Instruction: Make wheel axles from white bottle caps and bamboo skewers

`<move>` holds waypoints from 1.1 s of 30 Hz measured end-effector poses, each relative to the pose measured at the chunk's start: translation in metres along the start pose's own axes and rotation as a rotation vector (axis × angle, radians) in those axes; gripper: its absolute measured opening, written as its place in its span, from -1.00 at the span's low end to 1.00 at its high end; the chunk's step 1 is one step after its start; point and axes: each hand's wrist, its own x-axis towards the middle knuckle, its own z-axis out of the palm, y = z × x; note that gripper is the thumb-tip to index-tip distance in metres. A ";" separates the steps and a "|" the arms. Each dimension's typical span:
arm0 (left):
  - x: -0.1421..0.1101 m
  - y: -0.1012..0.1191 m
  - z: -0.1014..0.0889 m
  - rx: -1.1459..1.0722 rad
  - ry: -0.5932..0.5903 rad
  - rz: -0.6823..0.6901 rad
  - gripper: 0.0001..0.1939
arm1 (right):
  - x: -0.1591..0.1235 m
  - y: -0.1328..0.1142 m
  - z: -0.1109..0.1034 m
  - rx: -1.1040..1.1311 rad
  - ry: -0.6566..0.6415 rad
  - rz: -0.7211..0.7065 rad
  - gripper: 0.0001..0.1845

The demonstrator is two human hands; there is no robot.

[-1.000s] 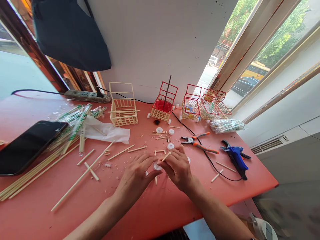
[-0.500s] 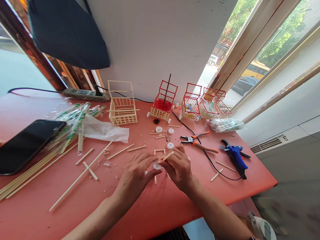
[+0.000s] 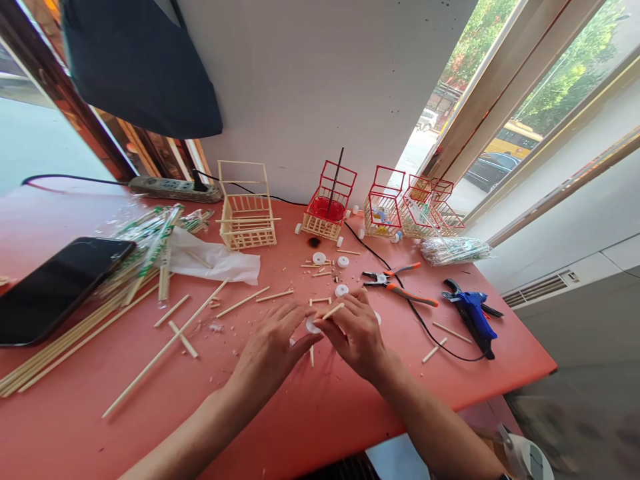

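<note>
Between the fingers of my left hand (image 3: 277,339) is a white bottle cap (image 3: 313,325), held near the middle of the work area. My right hand (image 3: 357,330) pinches a short wooden stick (image 3: 333,311), its near end close to the cap; whether they touch is hidden by the fingers. Just beyond my hands lies a small frame of sticks (image 3: 320,301), partly covered. More white caps rest on the table, one (image 3: 341,291) right behind my right hand and another (image 3: 319,258) farther back.
Pliers (image 3: 395,285) and a blue glue gun (image 3: 473,313) lie right on the red table (image 3: 240,427). Small stick carts stand along the wall, one plain (image 3: 247,233), one holding a red bowl (image 3: 327,209). At left are a phone (image 3: 63,287), wrapped chopsticks (image 3: 165,260) and loose sticks.
The stick in my right hand has tilted slightly and shifted a little left, with the cap turned slightly in my left fingers. The whole view has shifted marginally.
</note>
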 end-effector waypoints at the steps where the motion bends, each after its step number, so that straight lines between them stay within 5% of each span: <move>1: 0.000 -0.001 0.001 0.007 -0.005 0.003 -0.83 | 0.000 0.000 0.000 -0.001 0.000 0.000 -0.76; 30: 0.000 0.001 -0.001 0.015 -0.051 0.007 -0.87 | -0.001 0.000 0.002 -0.028 -0.027 -0.008 -0.74; 33: -0.001 -0.002 0.002 0.032 -0.021 -0.017 -0.75 | -0.001 0.000 0.002 -0.023 -0.007 0.010 -0.74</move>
